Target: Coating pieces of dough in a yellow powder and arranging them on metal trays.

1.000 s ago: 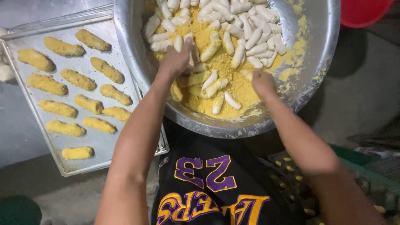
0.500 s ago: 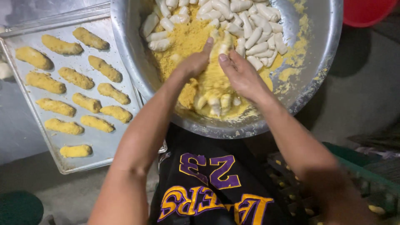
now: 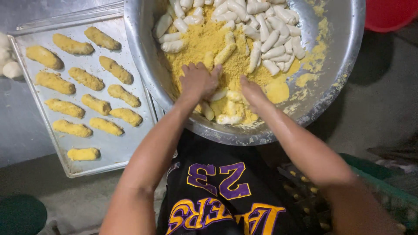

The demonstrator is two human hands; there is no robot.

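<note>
Hands pressed into yellow crumbs at six o'clock of steel bowl: left hand curled, right hand flat; grip contents indiscernible. Possibly crushing pale sticks if pushed hard.

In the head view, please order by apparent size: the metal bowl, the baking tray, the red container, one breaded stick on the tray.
1. Bowl, largest.
2. Tray, somewhat smaller, though the bowl hides part of it.
3. Red container: only a corner is in view, so its rank is unsure.
4. Breaded stick, smallest.
</note>
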